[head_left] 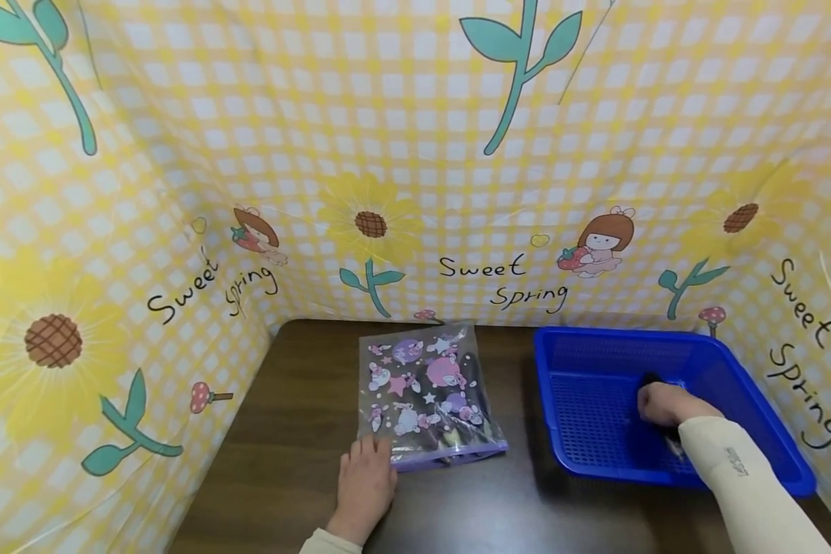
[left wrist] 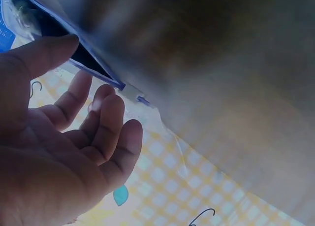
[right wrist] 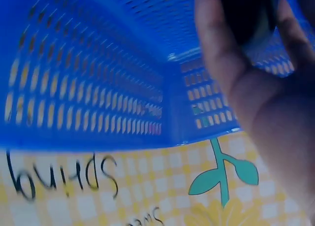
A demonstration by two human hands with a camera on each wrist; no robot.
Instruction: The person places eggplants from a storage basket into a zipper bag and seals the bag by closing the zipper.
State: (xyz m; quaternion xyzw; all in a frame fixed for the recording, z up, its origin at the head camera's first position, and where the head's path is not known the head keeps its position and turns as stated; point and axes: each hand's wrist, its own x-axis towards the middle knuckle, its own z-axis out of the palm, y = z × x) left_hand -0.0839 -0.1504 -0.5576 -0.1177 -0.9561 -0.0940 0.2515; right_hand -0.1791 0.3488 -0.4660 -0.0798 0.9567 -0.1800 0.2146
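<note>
A clear zip bag (head_left: 422, 392) printed with pink and purple cartoon figures and stars lies flat, dark items showing inside. Its purple-edged mouth (left wrist: 96, 76) gapes in the left wrist view. At the bag's near left corner, my left hand (head_left: 365, 481) touches the edge with loosely bent fingers, the thumb (left wrist: 54, 51) overlapping the mouth. My right hand (head_left: 672, 404) reaches down into a blue plastic basket (head_left: 550, 408). Between its thumb and fingers it holds a dark, smooth-looking object (right wrist: 248, 14), whose kind I cannot tell. Part of that object is hidden behind the hand.
The bag and basket stand on a dark brown wooden table (head_left: 277, 415), the basket at the right. A yellow checked sheet (head_left: 415, 154) with flowers and lettering hangs around the back and sides. The basket has raised slotted walls (right wrist: 88, 103).
</note>
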